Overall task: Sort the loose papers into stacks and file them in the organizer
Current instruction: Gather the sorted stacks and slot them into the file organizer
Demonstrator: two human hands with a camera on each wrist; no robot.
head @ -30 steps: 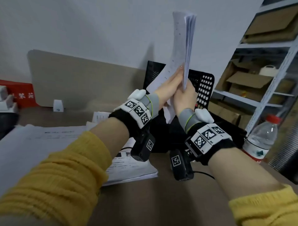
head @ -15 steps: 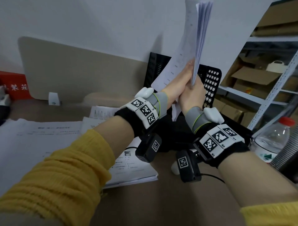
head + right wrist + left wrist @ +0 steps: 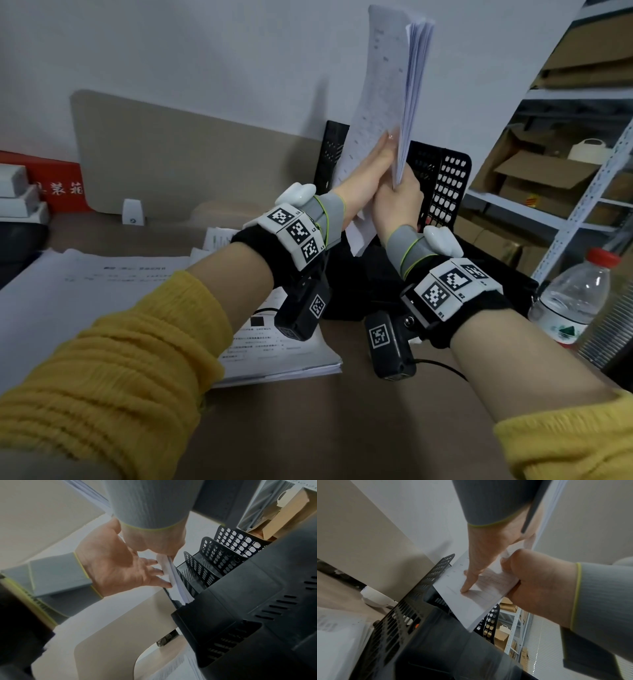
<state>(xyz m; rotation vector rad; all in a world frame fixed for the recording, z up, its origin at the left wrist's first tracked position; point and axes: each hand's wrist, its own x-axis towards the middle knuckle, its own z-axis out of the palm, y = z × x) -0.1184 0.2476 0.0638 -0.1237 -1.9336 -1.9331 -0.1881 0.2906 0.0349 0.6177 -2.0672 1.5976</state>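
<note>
A thick stack of white printed papers (image 3: 383, 85) stands upright in the air over the black mesh organizer (image 3: 445, 178). My right hand (image 3: 400, 192) grips the stack near its lower edge. In the right wrist view that hand (image 3: 159, 543) pinches the sheets (image 3: 176, 582). My left hand (image 3: 376, 164) lies flat on the stack's left face, its straight fingers (image 3: 154, 572) touching the paper. The stack's lower corner (image 3: 469, 623) hangs by the organizer's leftmost slot (image 3: 190, 574). Whether the corner is inside that slot is hidden.
Loose sheets (image 3: 102, 291) and a paper pile (image 3: 284, 353) lie on the brown desk at left. A black device (image 3: 257, 601) stands in front of the organizer. A water bottle (image 3: 575, 301) is at right, with metal shelving holding cardboard boxes (image 3: 548, 178) behind it. A beige partition (image 3: 188, 154) backs the desk.
Both hands keep the same hold on the upright stack over the organizer. The stack's top swayed slightly right, then back.
</note>
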